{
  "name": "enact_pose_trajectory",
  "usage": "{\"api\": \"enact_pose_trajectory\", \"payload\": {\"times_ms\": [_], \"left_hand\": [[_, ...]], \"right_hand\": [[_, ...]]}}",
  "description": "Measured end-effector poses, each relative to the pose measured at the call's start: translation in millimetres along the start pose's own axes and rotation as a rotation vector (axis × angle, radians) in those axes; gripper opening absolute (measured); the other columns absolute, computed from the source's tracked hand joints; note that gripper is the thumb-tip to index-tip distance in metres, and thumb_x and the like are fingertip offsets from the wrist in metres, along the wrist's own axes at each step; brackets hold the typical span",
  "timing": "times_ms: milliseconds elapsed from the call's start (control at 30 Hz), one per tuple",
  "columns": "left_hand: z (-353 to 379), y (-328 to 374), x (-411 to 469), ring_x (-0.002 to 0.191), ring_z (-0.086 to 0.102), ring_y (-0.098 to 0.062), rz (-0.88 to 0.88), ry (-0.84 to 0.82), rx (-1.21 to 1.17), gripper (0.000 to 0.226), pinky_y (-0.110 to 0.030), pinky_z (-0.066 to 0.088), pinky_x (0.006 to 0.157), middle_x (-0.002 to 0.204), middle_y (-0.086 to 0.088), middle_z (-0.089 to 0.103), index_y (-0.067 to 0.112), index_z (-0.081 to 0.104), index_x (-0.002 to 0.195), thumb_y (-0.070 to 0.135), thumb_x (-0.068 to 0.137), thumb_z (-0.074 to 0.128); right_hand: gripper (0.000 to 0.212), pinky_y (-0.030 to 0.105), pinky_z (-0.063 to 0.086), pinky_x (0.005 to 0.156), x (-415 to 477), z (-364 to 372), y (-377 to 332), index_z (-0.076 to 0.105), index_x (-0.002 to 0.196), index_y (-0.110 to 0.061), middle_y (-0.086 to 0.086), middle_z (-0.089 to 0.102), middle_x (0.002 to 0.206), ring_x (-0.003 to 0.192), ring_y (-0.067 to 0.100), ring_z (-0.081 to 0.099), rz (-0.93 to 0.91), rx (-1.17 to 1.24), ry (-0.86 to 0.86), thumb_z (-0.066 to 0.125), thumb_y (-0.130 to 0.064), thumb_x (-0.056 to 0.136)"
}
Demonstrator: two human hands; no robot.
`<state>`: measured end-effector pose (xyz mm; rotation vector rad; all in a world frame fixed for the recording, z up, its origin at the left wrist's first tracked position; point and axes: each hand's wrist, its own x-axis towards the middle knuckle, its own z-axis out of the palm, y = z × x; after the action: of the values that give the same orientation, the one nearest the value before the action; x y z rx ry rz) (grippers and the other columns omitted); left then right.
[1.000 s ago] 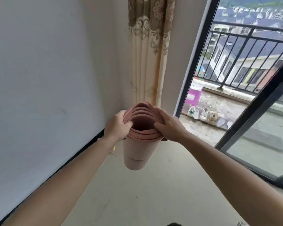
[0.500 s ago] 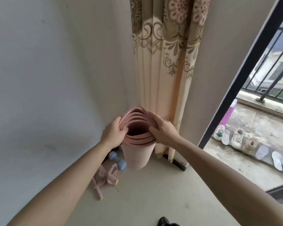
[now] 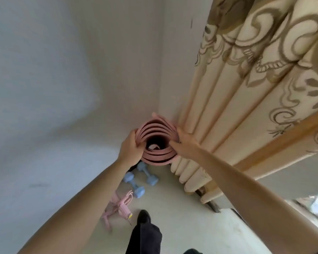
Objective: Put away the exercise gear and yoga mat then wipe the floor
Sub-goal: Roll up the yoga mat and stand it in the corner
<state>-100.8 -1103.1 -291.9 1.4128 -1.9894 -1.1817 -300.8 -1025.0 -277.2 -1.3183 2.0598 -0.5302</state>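
A pink rolled yoga mat stands upright in the room's corner, and I look down into its open top end. My left hand grips its left rim, with the fingers hooked over the layers. My right hand presses against its right rim beside the curtain. On the floor below the mat lie two light blue dumbbells and a pink jump rope, close to the left wall. The mat's lower end is hidden.
A beige patterned curtain hangs right of the mat, reaching the floor. White walls meet at the corner. My dark-trousered leg and shoe stand on the pale floor just behind the rope.
I have stepped closer to the corner with the mat in both hands. The view has tilted down: the balcony is out of sight, and the dumbbells and rope show fully.
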Motion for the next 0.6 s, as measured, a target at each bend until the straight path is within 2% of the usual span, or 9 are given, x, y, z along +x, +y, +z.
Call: {"api": "enact_pose_trajectory", "payload": {"times_ms": [133,267,300,400,433,500,600], "left_hand": [[18,-35,65,0.104,0.058,-0.020,-0.088,-0.097,0.032,0.041,-0.026,0.037,0.084,0.119,-0.002,0.064,0.016,0.051,0.132,0.015,0.091,0.058],[46,-66,110,0.102,0.060,-0.021,-0.238,-0.152,-0.002,0.043,-0.028,0.042,0.083,0.112,0.004,0.064,0.021,0.052,0.130,0.016,0.088,0.054],[56,-76,120,0.102,0.060,-0.020,-0.263,-0.164,-0.007,0.044,-0.029,0.043,0.084,0.113,0.004,0.064,0.022,0.051,0.132,0.016,0.088,0.054],[88,-111,149,0.103,0.061,-0.018,-0.344,-0.171,-0.010,0.043,-0.032,0.048,0.088,0.114,0.006,0.065,0.026,0.050,0.132,0.023,0.090,0.056],[100,-124,158,0.104,0.062,-0.018,-0.368,-0.170,-0.009,0.042,-0.034,0.050,0.089,0.114,0.006,0.066,0.026,0.050,0.132,0.025,0.091,0.057],[124,-151,175,0.103,0.063,-0.018,-0.405,-0.162,-0.004,0.042,-0.037,0.052,0.090,0.114,0.006,0.066,0.027,0.050,0.131,0.026,0.090,0.059],[155,-183,197,0.103,0.062,-0.019,-0.436,-0.142,0.013,0.042,-0.032,0.050,0.086,0.114,0.004,0.066,0.025,0.051,0.132,0.022,0.090,0.057]], "right_hand": [[0.060,0.031,0.043,0.098,67,19,17,0.037,0.150,-0.024,0.006,0.058,0.138,0.124,0.026,0.056,0.050,0.054,-0.093,0.057,-0.020,0.094],[0.068,0.043,0.047,0.103,117,46,49,0.039,0.146,-0.033,0.002,0.062,0.131,0.122,0.026,0.058,0.105,0.110,-0.123,0.049,-0.043,0.079],[0.068,0.044,0.048,0.102,130,53,59,0.039,0.145,-0.035,0.000,0.063,0.130,0.121,0.025,0.059,0.115,0.133,-0.141,0.049,-0.043,0.078],[0.071,0.045,0.046,0.107,170,79,96,0.035,0.148,-0.041,-0.007,0.060,0.136,0.127,0.020,0.056,0.093,0.168,-0.191,0.052,-0.038,0.079],[0.072,0.045,0.045,0.109,183,89,108,0.035,0.149,-0.040,-0.007,0.059,0.138,0.129,0.018,0.055,0.092,0.189,-0.203,0.053,-0.037,0.079],[0.069,0.042,0.046,0.109,207,110,133,0.038,0.150,-0.032,-0.004,0.060,0.137,0.127,0.015,0.056,0.094,0.213,-0.213,0.059,-0.021,0.085],[0.064,0.032,0.051,0.102,240,134,166,0.042,0.148,-0.024,-0.005,0.063,0.129,0.118,0.012,0.059,0.110,0.229,-0.220,0.061,-0.008,0.089]]}}
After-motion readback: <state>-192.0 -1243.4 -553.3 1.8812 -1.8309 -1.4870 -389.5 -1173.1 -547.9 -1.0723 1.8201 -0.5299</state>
